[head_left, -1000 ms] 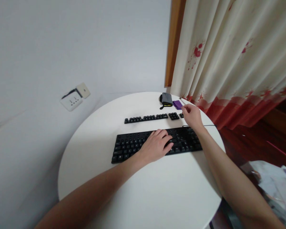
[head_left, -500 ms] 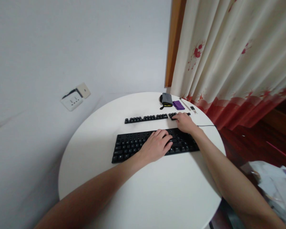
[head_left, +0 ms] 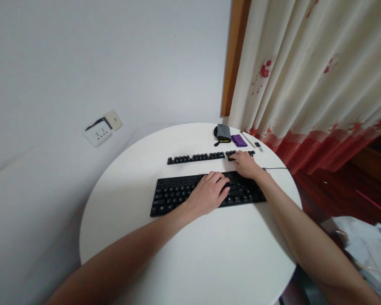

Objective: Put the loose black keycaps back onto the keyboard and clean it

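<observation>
A black keyboard lies on the round white table. My left hand rests over its middle, palm down, with fingers apart and slightly bent on the keys. Behind the keyboard runs a row of loose black keycaps, with a shorter group of keycaps at its right end. Over that group, my right hand has its thumb and index finger closed around a dark keycap. The right hand and forearm hide part of the keyboard's right side, where some key places look bare.
At the back right of the table lie a grey pouch, a folded purple cloth, a slim light tool and a small black-and-clear item. A cable runs off the right edge. A wall and curtain stand behind.
The view has shifted very slightly. Both hands keep almost the same places, the left on the keyboard and the right at the keycaps.
</observation>
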A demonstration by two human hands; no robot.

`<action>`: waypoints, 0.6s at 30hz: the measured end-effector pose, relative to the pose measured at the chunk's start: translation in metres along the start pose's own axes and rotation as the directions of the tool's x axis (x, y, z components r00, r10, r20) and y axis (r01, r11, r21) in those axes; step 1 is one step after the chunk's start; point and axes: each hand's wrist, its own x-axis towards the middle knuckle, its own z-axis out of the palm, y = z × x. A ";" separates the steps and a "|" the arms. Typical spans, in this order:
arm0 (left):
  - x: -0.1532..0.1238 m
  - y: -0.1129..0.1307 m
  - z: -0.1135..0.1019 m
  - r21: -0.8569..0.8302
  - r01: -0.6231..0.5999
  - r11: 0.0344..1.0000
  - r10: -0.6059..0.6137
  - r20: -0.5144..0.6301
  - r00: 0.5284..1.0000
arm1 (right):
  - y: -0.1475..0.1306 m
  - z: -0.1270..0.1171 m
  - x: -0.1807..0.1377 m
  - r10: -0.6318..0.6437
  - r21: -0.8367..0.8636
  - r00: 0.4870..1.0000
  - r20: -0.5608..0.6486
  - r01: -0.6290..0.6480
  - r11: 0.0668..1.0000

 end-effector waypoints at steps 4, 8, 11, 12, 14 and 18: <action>0.000 0.001 0.000 -0.010 0.002 1.000 -0.002 -0.004 1.000 | 0.001 0.002 0.001 -0.024 0.015 1.000 -0.015 0.024 1.000; 0.002 -0.001 0.000 -0.055 0.019 0.998 -0.021 -0.042 0.999 | 0.003 0.005 0.002 -0.092 0.051 0.995 -0.029 0.093 0.994; 0.007 -0.007 -0.003 -0.098 0.083 0.992 -0.094 -0.106 0.990 | -0.003 0.008 -0.001 -0.190 0.091 0.981 -0.028 0.192 0.977; 0.008 -0.011 -0.006 -0.102 0.110 0.989 -0.122 -0.124 0.985 | -0.007 0.009 -0.003 -0.230 0.104 0.973 -0.027 0.231 0.967; 0.012 -0.021 -0.010 -0.087 0.162 0.983 -0.174 -0.157 0.972 | -0.017 0.011 -0.008 -0.302 0.125 0.953 -0.028 0.303 0.945; 0.015 -0.043 -0.017 -0.015 0.267 0.964 -0.265 -0.174 0.948 | -0.038 0.008 -0.017 -0.372 0.165 0.928 -0.028 0.371 0.914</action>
